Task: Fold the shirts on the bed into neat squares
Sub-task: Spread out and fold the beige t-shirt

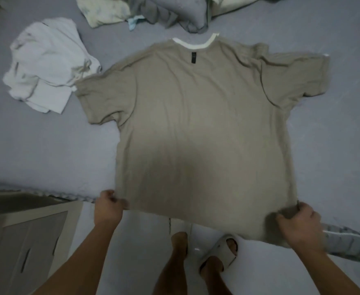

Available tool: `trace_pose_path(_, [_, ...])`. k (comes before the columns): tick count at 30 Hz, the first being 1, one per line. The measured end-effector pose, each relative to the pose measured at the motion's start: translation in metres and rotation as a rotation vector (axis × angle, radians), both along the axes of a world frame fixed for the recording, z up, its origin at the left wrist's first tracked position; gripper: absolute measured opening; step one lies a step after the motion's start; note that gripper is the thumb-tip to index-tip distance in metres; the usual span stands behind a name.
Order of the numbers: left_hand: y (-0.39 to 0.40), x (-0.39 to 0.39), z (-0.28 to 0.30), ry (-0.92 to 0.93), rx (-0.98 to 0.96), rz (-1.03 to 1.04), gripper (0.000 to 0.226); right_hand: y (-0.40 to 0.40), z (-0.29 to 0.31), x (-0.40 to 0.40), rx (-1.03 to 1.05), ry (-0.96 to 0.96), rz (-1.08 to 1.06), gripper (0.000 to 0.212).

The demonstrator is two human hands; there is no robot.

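Two hands hold the hem of one taupe short-sleeved cotton T-shirt [198, 128], spread flat on my grey-sheeted bed [47, 150] with its white ribbed collar [196, 44] farthest from me and both sleeves lying outward. No container is in view; the bed alone bears the clothing. My left hand [108, 206] pinches the near left hem corner, fingers curled round the cloth at the mattress edge. My right hand [298, 225] grips the near right hem corner, fingers bunched on a gathered fold that hangs just past the edge. Both forearms reach forward from the bottom of the view, well apart, one on each side of the shirt's body. A crumpled white garment [47, 67] lies beside the shirt's left sleeve, touching its tip. A heap of grey and pale bedding [153, 11] sits beyond the collar. Below the hem, my feet stand on a pale floor [140, 241], one in a light slipper [221, 252]. A framed cabinet panel [32, 237] stands at lower left.
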State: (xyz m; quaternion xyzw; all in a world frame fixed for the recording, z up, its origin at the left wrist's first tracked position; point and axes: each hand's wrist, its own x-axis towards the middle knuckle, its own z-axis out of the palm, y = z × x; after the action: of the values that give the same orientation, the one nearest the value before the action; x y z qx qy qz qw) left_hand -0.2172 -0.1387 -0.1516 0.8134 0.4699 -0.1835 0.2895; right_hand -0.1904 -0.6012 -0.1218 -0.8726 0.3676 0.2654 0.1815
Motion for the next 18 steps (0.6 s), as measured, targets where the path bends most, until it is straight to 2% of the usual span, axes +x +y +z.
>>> trace_pose_path(2, [0.006, 0.03, 0.006, -0.079, 0.018, -0.097, 0.052, 0.026, 0.011, 0.023, -0.05, -0.068, 0.157, 0.086])
trace_pose_path(4, [0.01, 0.062, 0.01, -0.128, 0.066, -0.221, 0.058, 0.056, 0.016, 0.05, -0.035, -0.046, 0.326, 0.089])
trace_pose_path(10, [0.042, 0.173, 0.005, -0.244, 0.147, -0.518, 0.064, 0.177, -0.004, 0.128, 0.105, -0.08, 0.73, 0.081])
trace_pose_path(15, [0.083, 0.249, -0.013, -0.405, 0.207, -0.846, 0.054, 0.285, -0.023, 0.178, 0.142, -0.104, 0.862, 0.083])
trace_pose_path(18, [0.103, 0.264, -0.036, -0.354, 0.245, -1.069, 0.059, 0.321, -0.033, 0.198, 0.111, -0.101, 0.888, 0.083])
